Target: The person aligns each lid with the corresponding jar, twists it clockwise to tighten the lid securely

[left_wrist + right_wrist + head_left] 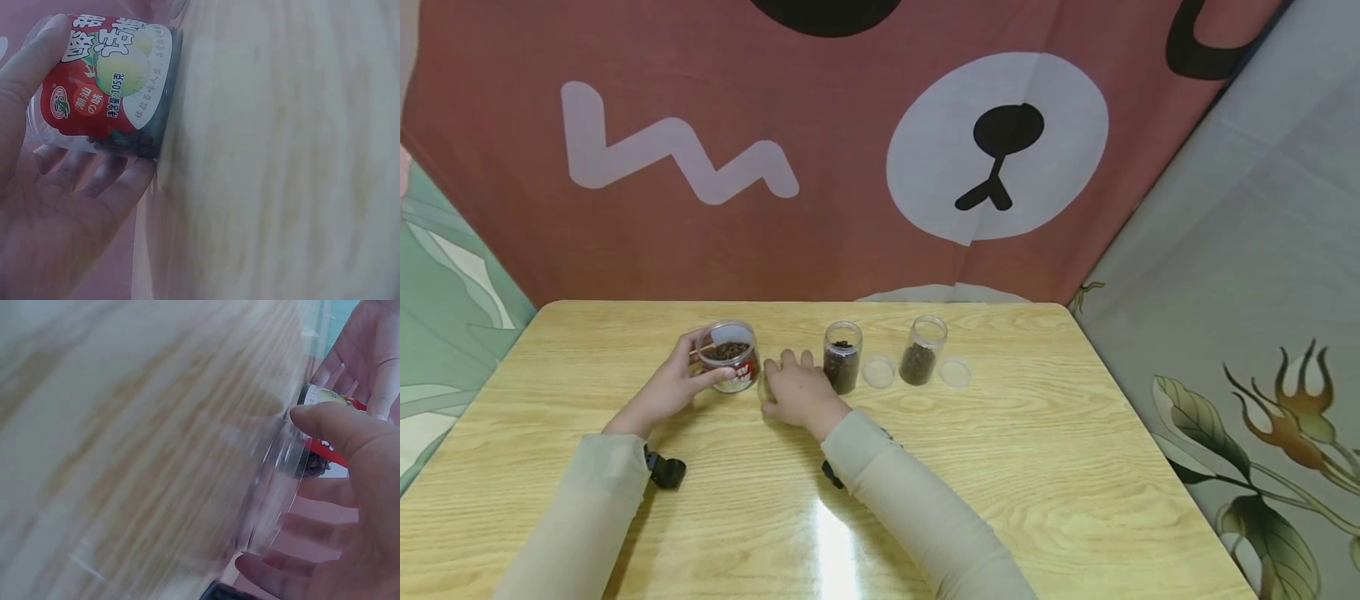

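Over on the table (1037, 467), the left hand (668, 387) has its fingers (130, 185) curled round a jar (739, 365), which sits open with brown bits (727, 351) inside; the right hand (799, 390) grips the rim of a clear lid (276, 484) just beside it (a second jar (841, 365) and a third jar (919, 357), both open, stand further right)

- Head: from above the table's (1037, 500) near side, it looks forward and down, far enough off to show the whole far edge.
- Left wrist: close to the left hand (62, 219) and labelled jar (106, 81), turned sideways, it faces the far edge.
- Right wrist: close to the right hand (372, 487), low and tilted, it looks across the table.
- Head and right wrist share both hands and the jar.
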Available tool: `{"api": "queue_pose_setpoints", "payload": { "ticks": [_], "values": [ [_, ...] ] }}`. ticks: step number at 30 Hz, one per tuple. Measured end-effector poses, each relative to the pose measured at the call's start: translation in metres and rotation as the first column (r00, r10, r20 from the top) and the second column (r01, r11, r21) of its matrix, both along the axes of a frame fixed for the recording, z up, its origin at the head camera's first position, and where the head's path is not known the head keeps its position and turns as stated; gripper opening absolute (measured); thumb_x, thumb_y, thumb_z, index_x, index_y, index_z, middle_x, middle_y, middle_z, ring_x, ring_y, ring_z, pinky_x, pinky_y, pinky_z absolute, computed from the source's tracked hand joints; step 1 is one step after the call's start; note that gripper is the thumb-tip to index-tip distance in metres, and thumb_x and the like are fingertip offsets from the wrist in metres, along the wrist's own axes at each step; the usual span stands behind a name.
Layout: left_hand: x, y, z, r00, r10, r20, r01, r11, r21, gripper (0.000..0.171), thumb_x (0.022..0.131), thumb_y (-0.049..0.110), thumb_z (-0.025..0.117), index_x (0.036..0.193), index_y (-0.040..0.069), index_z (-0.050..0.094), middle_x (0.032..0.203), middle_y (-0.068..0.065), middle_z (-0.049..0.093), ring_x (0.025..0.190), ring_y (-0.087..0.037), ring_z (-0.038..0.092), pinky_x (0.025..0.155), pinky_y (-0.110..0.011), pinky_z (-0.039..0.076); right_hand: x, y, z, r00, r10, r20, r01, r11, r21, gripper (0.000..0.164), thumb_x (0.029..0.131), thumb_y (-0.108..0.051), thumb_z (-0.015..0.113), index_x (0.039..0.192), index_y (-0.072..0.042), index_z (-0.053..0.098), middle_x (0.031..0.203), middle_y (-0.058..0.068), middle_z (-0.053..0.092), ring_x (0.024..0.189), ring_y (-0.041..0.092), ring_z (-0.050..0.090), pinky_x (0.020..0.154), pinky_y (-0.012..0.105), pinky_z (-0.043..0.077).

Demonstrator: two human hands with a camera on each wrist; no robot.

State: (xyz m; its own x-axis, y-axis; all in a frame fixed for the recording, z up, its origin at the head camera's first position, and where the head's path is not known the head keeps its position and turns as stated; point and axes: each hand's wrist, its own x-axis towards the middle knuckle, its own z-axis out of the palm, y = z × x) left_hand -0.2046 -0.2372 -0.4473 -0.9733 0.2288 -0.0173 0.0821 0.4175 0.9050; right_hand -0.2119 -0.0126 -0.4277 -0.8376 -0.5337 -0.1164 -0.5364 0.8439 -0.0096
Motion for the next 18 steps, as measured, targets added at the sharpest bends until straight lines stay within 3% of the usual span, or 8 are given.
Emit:
{"api": "queue_pose_setpoints", "payload": {
  "ticks": [10, 15, 18],
  "values": [
    [0.0018, -0.0040, -0.0049, 1.000, 0.003, -0.013, -0.003, 1.000, -0.012, 0.090, 0.098, 0.033, 0.069, 0.161, 0.007, 0.010, 0.160, -0.029, 0.023, 0.141, -0.056, 0.027, 0.110, -0.071, 0.030, 0.0038, -0.0019, 0.0023, 0.997, 0.019, -0.070, -0.023, 0.998, -0.058, 0.064, 0.089, -0.052, 0.075, 0.140, -0.018, 0.057, 0.137, 0.008, 0.054, 0.113, 0.027, 0.051, 0.077, 0.032, 0.055],
    [0.0047, -0.0065, -0.0036, 1.000, -0.017, 0.006, 0.017, 1.000, 0.009, 0.091, 0.097, 0.032, 0.071, 0.162, 0.010, 0.011, 0.160, -0.028, 0.023, 0.142, -0.055, 0.027, 0.109, -0.070, 0.032, 0.0030, -0.0011, 0.0048, 0.994, -0.014, -0.112, 0.007, 0.998, -0.066, 0.065, 0.088, -0.045, 0.076, 0.143, -0.019, 0.055, 0.143, 0.008, 0.051, 0.121, 0.030, 0.050, 0.081, 0.033, 0.057],
    [0.0052, -0.0072, -0.0029, 0.999, -0.030, 0.012, 0.029, 0.999, 0.023, 0.091, 0.097, 0.032, 0.072, 0.162, 0.010, 0.012, 0.161, -0.027, 0.022, 0.143, -0.055, 0.026, 0.110, -0.069, 0.032, 0.0033, -0.0002, 0.0064, 0.988, -0.020, -0.154, 0.012, 0.998, -0.056, 0.064, 0.089, -0.042, 0.075, 0.145, -0.019, 0.053, 0.145, 0.008, 0.051, 0.125, 0.031, 0.050, 0.092, 0.036, 0.055]
  ]
}}
